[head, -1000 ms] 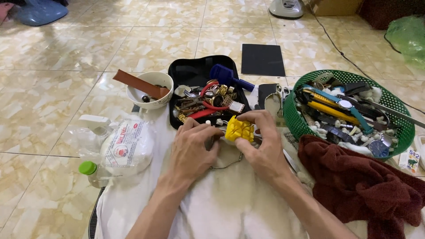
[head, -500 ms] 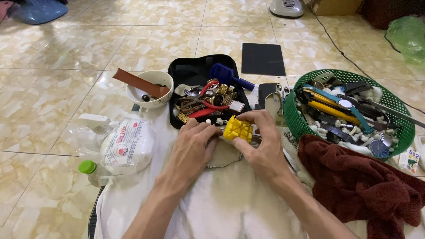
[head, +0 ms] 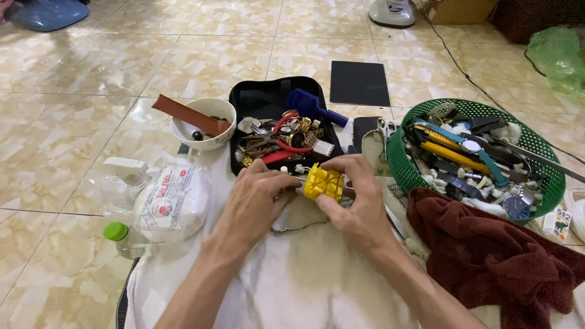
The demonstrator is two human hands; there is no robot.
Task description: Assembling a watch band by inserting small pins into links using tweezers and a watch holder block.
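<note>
down on the white cloth [head: 292,286], both hands meet over a small yellow grid-like block [head: 323,183]. the right hand [head: 356,204] has its fingers curled round the block, thumb below and fingertips on its top edge, gripping it. the left hand [head: 256,198] is half closed at the block's left side, fingertips pinching a thin metal tool [head: 297,179] that touches the block. a thin chain [head: 298,228] lies on the cloth just beneath the hands. just beyond them sits a black tray [head: 259,97] of small tools and metal parts, with a white bowl [head: 204,125] to its left. a green basket [head: 542,164] of watches and straps stands to the right, a dark red towel [head: 493,256] in front of it.
</note>
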